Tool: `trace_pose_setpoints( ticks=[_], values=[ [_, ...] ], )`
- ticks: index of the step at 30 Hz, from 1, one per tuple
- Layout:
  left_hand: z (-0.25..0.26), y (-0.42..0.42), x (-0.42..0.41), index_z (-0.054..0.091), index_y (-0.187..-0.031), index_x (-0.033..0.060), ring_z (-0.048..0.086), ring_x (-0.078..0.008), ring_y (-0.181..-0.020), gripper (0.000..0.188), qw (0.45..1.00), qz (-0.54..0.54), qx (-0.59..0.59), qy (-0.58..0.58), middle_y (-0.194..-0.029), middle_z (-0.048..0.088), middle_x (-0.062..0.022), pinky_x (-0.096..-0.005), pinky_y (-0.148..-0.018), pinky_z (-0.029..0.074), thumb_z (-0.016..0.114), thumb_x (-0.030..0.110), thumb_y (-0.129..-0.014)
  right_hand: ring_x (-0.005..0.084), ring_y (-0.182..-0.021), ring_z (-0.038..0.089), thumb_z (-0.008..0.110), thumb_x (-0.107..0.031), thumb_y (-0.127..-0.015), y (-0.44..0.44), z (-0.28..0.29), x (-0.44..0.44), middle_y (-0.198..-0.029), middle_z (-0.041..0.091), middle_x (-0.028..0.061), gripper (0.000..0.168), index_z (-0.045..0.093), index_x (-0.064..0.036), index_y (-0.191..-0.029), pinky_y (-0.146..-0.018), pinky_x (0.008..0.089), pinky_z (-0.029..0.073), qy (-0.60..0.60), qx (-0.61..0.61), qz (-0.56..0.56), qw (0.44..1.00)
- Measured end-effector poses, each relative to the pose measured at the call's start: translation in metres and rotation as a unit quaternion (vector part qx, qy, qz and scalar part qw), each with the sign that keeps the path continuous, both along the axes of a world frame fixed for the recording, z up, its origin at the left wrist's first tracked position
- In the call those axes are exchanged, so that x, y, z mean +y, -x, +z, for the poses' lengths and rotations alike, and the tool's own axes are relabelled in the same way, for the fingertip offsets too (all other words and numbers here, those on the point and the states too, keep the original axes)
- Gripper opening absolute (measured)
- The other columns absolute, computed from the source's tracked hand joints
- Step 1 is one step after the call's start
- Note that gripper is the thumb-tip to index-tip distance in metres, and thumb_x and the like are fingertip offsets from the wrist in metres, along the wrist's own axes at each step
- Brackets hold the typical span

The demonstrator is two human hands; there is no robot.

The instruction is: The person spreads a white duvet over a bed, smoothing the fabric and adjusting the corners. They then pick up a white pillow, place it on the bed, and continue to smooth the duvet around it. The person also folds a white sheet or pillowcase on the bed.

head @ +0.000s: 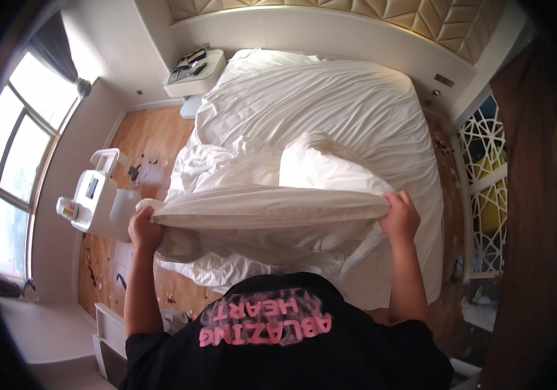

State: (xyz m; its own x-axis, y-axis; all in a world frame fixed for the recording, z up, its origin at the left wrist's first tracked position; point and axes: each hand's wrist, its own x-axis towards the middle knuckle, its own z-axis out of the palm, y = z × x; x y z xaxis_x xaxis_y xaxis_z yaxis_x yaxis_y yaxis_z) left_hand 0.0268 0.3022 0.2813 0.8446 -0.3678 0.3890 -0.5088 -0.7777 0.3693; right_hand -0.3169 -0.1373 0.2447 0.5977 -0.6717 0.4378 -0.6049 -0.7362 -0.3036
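Note:
A white bedding cover [268, 207] is stretched between my two hands above the foot of the bed. My left hand [146, 228] grips one end of its folded edge, and my right hand [400, 214] pinches the other end. Behind that edge, a puffed part of the cloth [325, 158] rises on the right of the middle. The rest hangs and bunches below my hands, its lower folds partly hidden by my body. Under it lies a mattress with a wrinkled white sheet [356, 105]. Whether the cover is a duvet cover or a sheet, I cannot tell.
A white bedside table [195, 87] with dark items stands at the far left corner. Left of the bed is a white cabinet [95, 200] with a jar [67, 208]. Dark scraps [134, 171] litter the wooden floor. A white lattice screen [485, 195] borders the right side.

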Motion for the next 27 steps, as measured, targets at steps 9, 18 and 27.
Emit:
trace_pose_setpoints(
  ticks=[9,18,27],
  values=[
    [0.026,-0.053,-0.048,0.057,-0.069,0.0069,0.06,-0.0347,-0.071,0.01,0.997,-0.074,0.001,0.009,-0.076,0.061,-0.0126,-0.0402,-0.062,0.046,0.065,0.011,-0.065,0.0298,-0.075,0.06,0.057,-0.013,-0.071,0.094,-0.181,0.077,-0.076,0.063,0.0093,0.019,0.069,-0.013,-0.085,-0.068,0.0443,0.043,-0.025,0.109,0.129,0.985],
    [-0.056,-0.176,-0.022,0.064,-0.081,0.0091,0.062,-0.04,-0.082,0.017,0.993,0.031,0.091,-0.068,-0.084,0.065,-0.02,-0.0464,-0.068,0.048,0.06,0.024,-0.074,0.0269,-0.072,0.059,0.055,-0.018,-0.07,0.023,-0.15,0.143,-0.069,0.06,0.0075,0.015,0.067,-0.01,-0.068,-0.074,0.0399,0.039,-0.062,0.256,-0.063,0.963],
    [-0.074,-0.156,-0.015,0.058,-0.107,0.0115,0.059,-0.0359,-0.099,0.041,0.989,-0.107,0.062,-0.076,-0.107,0.063,-0.0158,-0.0422,-0.081,0.05,0.073,0.016,-0.069,0.0263,-0.066,0.059,0.061,-0.021,-0.061,-0.033,-0.031,0.196,-0.061,0.058,0.0068,0.012,0.065,-0.011,-0.058,-0.074,0.0395,0.04,-0.015,0.151,0.05,0.987]
  ],
)
